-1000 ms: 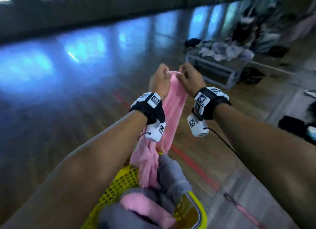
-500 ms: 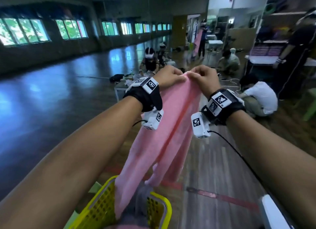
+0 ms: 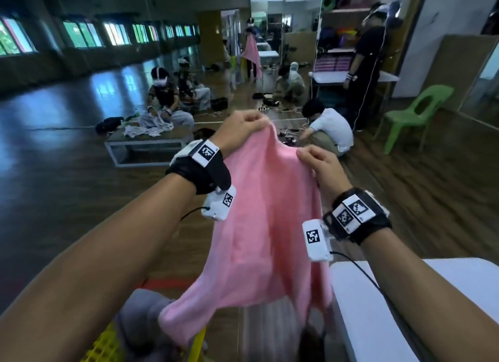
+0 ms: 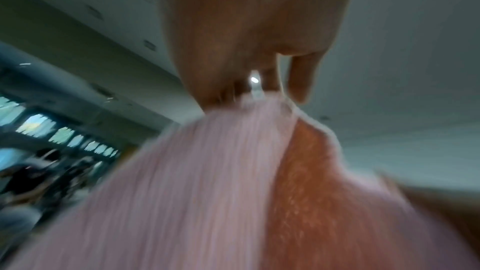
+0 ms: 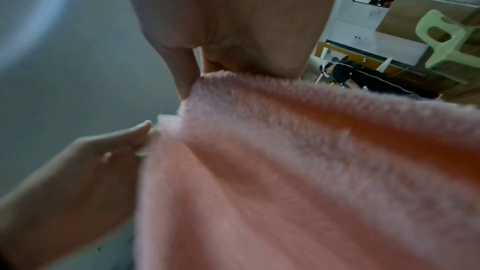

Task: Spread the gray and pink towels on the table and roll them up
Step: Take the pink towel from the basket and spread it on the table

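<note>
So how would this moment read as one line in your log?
stage: lifting, unspread | left hand: grips pink towel top | right hand: pinches top | table: bare

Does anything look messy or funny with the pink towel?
A little. The pink towel hangs crumpled in the air, pinched at its top edge by the left hand and right hand, not spread on the white table yet. A gray towel lies bunched over the yellow basket.

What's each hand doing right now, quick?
Left hand: closed, gripping the top edge of the pink towel.
Right hand: closed, pinching the same towel's top edge, apart from the left.
</note>
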`<state>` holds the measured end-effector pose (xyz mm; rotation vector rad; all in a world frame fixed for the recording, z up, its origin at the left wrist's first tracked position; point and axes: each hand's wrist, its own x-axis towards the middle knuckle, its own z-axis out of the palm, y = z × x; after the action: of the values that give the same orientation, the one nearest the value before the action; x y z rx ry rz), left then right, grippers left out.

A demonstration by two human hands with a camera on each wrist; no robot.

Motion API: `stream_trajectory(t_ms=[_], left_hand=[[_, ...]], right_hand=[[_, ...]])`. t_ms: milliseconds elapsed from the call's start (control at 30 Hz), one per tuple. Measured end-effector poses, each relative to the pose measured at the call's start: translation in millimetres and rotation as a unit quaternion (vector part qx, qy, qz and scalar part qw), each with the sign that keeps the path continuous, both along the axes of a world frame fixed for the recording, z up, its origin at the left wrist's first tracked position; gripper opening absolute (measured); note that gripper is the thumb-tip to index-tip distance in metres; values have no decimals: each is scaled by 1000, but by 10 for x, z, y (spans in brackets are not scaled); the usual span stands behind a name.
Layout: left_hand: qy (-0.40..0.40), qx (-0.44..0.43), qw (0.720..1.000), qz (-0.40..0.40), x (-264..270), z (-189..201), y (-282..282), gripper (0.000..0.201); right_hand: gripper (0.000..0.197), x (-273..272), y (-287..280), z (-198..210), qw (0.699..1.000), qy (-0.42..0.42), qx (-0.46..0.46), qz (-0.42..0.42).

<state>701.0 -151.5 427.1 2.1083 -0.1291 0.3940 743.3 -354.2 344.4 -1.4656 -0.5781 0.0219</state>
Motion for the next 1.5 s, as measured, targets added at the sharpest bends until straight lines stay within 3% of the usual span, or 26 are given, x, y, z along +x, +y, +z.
stream_trajectory(t_ms=[100, 200, 267, 400, 467, 567, 633, 700, 800, 900, 1000, 1167, 1233, 1333, 1433, 1500], left_hand=[[98, -49, 990, -91, 22, -351, -318, 29], [62, -138, 983, -105, 76, -404, -436, 19], [25, -163, 982, -90, 94, -239, -422, 16], [-62, -112, 991, 29, 72, 1, -443, 14], [-8, -92, 996, -20, 23, -89, -511, 16], [107, -147, 973, -139, -31, -307, -609, 22], [64, -203, 970, -121, -21, -211, -565, 14], [-3, -228, 972, -50, 31, -20, -408, 18], [-48, -194, 980, 11, 42, 77, -236, 20], [49, -69, 994, -68, 8, -125, -371, 26], [104, -111, 979, -138, -53, -257, -471, 24], [45, -160, 981, -98, -104, -172, -479, 15], [-5, -131, 991, -32, -71, -67, -463, 17], [-81, -146, 984, 64, -41, 94, -356, 20], [0, -43, 998, -37, -82, -18, -461, 21], [66, -51, 987, -139, -91, -173, -553, 19]], right_hand=[[21, 73, -65, 249, 998, -57, -1, -15], [23, 62, -124, 285, 996, -79, -49, -14], [25, -28, -175, 158, 998, -41, -57, 6], [25, -191, -268, -58, 1000, -12, -23, -1], [23, -149, -290, 75, 999, -35, -10, -18], [23, -13, -281, 390, 999, -40, 10, -20], [24, 17, -266, 403, 999, -45, -18, 7], [30, -25, -277, 207, 998, -24, -49, 27], [36, -170, -279, -44, 999, -7, -34, 13], [31, -206, -172, 158, 999, -53, 0, -14], [31, -133, -55, 375, 996, -77, -23, -33], [37, -206, -4, 234, 994, -85, -52, -53], [39, -289, 8, 25, 993, -76, -52, -69], [45, -409, -46, -251, 994, -70, -21, -82], [43, -383, -102, -76, 991, -92, 3, -97], [41, -289, -118, 172, 988, -120, -9, -100]])
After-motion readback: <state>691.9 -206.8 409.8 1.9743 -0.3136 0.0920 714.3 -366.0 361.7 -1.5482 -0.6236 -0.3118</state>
